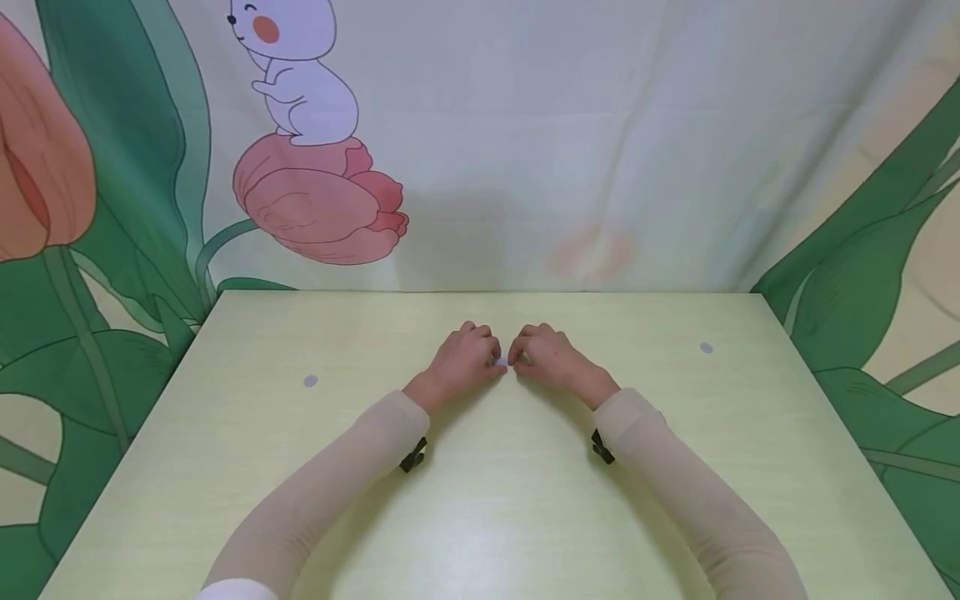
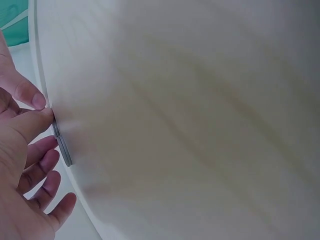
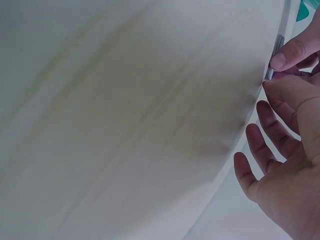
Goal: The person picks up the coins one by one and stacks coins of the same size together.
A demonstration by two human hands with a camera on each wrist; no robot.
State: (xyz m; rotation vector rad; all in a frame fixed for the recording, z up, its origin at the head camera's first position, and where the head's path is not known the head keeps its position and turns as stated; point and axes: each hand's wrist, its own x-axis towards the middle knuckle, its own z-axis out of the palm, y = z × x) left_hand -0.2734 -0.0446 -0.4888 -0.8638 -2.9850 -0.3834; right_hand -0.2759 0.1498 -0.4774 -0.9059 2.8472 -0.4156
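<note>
At the middle of the tabletop my left hand (image 1: 465,360) and right hand (image 1: 549,358) meet, knuckles up. Between their fingertips a small flat lavender piece (image 1: 502,362) partly shows. The wrist views show it edge-on as a thin grey strip (image 2: 64,151) with layered edges. My left thumb and index finger pinch it, and the left thumb covers its middle. At the other end of the grey strip (image 3: 278,44), the thumb and index finger of my right hand close on its tip. The other fingers of both hands fan out loosely below.
One lavender disc (image 1: 311,381) lies left of the hands, and another disc (image 1: 707,347) lies to the far right. Behind the table's (image 1: 480,500) back edge hangs a printed curtain (image 1: 480,125). Black wrist straps (image 1: 414,455) show under the sleeves.
</note>
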